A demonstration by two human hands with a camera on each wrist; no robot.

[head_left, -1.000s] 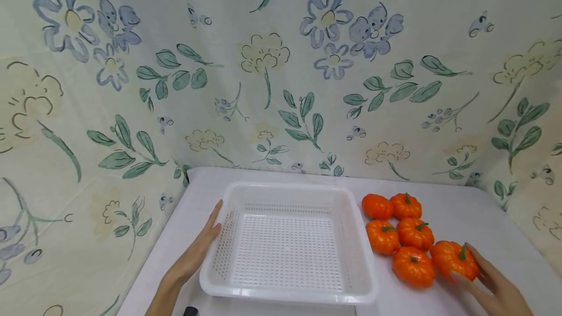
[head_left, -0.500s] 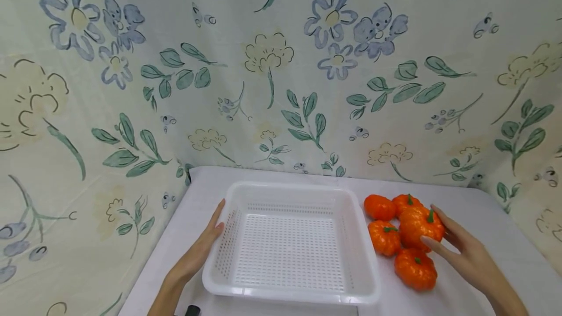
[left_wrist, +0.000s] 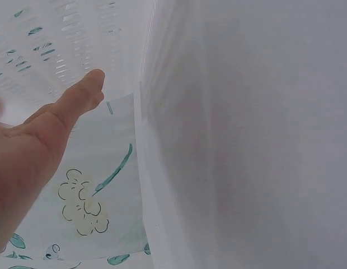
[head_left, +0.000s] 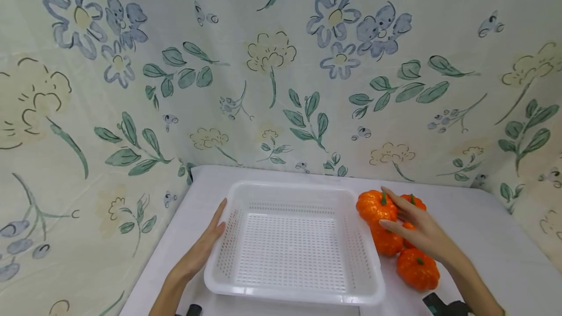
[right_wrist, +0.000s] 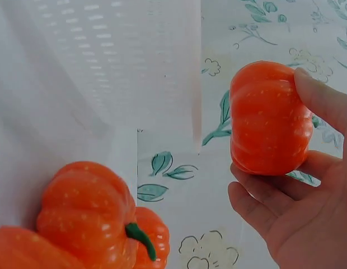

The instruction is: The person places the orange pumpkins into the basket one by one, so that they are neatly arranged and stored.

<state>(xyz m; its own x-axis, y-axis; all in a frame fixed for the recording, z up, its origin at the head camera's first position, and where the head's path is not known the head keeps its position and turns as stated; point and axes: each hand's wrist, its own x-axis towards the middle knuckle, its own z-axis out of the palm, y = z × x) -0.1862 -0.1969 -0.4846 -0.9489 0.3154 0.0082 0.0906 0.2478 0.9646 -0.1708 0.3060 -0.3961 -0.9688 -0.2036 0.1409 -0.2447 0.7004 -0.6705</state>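
Note:
My right hand (head_left: 417, 226) grips a small orange toy pumpkin (head_left: 373, 205) with a green stem, thumb on one side and fingers on the other. The right wrist view shows this pumpkin (right_wrist: 268, 120) raised above the table, beside the basket wall. In the head view it overlaps the right rim of a white perforated plastic basket (head_left: 290, 296). My left hand (head_left: 199, 250) rests against the basket's left side, its fingers extended. The left wrist view shows that hand (left_wrist: 47, 129) at the basket's slotted wall (left_wrist: 67, 61).
Several other orange pumpkins (head_left: 418, 269) stand right of the basket, partly hidden by the right hand and the held pumpkin. They sit on a white-covered table (head_left: 474, 228). A flower-print curtain (head_left: 272, 87) rises behind and at the sides.
The right hand has lifted the pumpkin from the right end of the group and carried it left over the others to the basket's rim. The left hand stays at the basket.

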